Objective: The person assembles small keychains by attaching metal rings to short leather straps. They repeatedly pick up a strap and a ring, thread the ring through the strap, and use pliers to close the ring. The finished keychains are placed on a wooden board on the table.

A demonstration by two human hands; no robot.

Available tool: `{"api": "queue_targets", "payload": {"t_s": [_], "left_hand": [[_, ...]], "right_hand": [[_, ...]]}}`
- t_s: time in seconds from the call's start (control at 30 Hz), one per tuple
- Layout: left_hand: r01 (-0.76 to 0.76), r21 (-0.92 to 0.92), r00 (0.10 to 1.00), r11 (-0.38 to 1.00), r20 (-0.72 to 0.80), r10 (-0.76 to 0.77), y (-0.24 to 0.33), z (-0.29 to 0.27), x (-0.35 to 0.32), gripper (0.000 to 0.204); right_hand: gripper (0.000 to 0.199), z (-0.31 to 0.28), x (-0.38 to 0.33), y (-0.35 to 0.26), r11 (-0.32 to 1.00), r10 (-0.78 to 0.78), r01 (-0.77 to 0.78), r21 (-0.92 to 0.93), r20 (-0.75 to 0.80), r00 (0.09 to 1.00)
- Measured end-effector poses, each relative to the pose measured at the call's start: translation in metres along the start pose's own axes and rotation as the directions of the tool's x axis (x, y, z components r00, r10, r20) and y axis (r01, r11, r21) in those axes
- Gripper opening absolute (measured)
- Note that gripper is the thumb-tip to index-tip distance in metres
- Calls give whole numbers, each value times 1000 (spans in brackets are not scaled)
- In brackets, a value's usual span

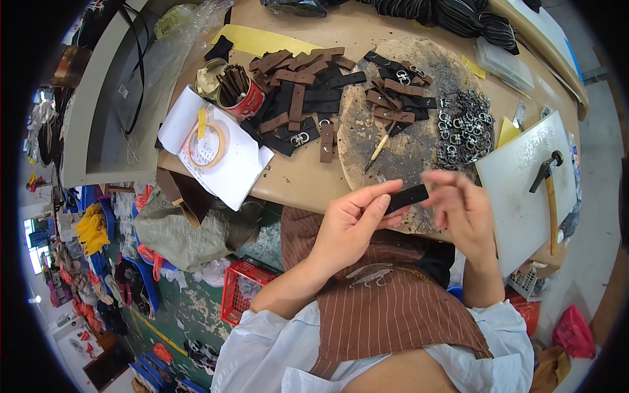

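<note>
A short black strap (411, 197) is pinched between the thumb and fingers of my left hand (354, 226), above the near edge of a worn round board (359, 147). Beside the strap's right end is my right hand (466, 216), its fingers smeared by motion, so whether they grip anything is unclear. Beyond my hands, a pointed tool with a pale wooden handle (379, 150) lies on the board. Brown and black straps (396, 98), some with metal rings, are piled farther back. A heap of silvery metal clasps (464, 128) covers the board's right side.
On the right, a hammer (550, 196) rests on a whitish slab (514, 209). More straps (295, 98) lie left of the board, near a red can of rod-like tools (242, 98). A tape roll (208, 157) sits on white papers (229, 180). Black bundles (452, 16) line the back.
</note>
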State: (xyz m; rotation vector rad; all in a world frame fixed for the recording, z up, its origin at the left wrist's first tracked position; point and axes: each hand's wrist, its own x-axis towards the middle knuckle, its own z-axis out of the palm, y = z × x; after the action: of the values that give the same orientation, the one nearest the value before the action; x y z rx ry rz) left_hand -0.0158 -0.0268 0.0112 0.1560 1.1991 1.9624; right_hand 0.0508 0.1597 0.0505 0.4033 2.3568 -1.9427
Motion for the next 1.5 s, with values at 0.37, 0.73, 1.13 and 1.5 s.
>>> {"api": "queue_targets", "payload": {"t_s": [0.37, 0.73, 1.13, 1.5], "left_hand": [[-169, 116, 983, 979, -53, 176, -3, 10, -2, 32], [-341, 502, 936, 795, 101, 338, -6, 4, -2, 30], [-81, 29, 995, 996, -58, 82, 2, 4, 5, 30], [-132, 109, 991, 985, -19, 135, -2, 10, 1, 31]], "right_hand": [[21, 17, -8, 7, 808, -290, 200, -554, -79, 954], [23, 18, -6, 7, 824, -247, 187, -534, -43, 968], [29, 2, -13, 20, 988, -134, 133, -73, -9, 991], [21, 24, -3, 14, 783, -297, 272, -560, 47, 954]]}}
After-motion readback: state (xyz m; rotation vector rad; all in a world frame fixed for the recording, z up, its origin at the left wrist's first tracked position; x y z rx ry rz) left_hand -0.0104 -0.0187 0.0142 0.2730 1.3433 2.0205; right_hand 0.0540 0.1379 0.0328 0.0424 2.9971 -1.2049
